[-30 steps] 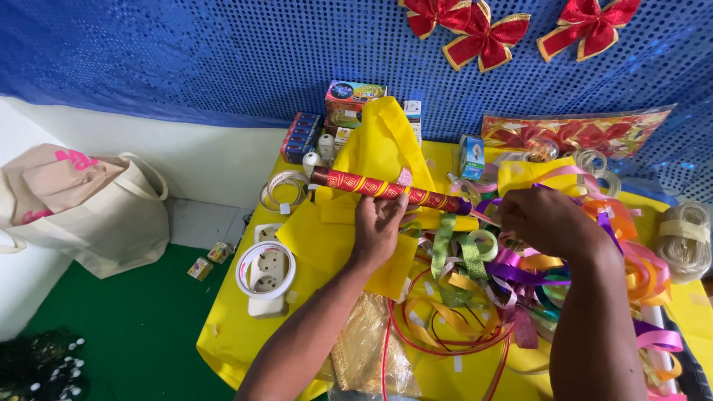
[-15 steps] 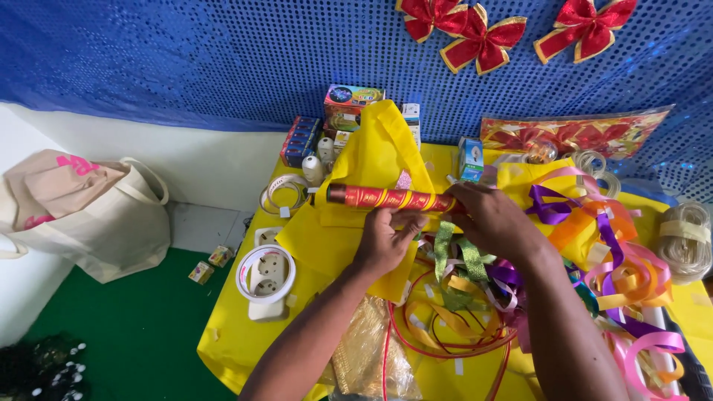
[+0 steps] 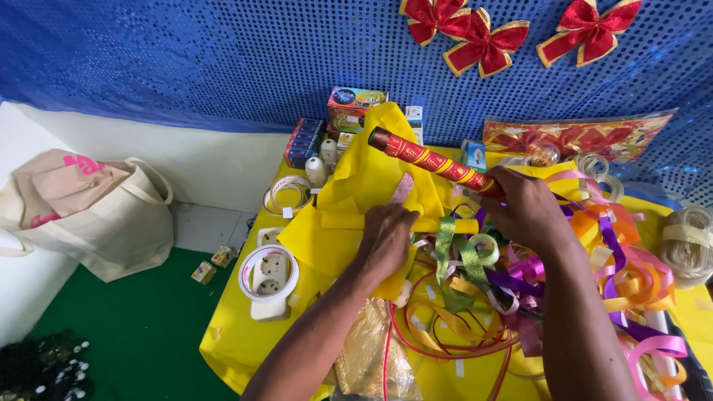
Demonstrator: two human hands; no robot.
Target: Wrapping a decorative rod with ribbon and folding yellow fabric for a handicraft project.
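As before, right hand (image 3: 529,209) tilts tube (image 3: 431,160) upward.

Yellow-covered table (image 3: 245,338): ribbons (image 3: 475,312), tape roll (image 3: 269,272).

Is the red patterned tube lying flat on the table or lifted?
Lifted and tilted. The right hand grips one end of the red tube; its far end angles up over the yellow paper, which the left hand presses down.
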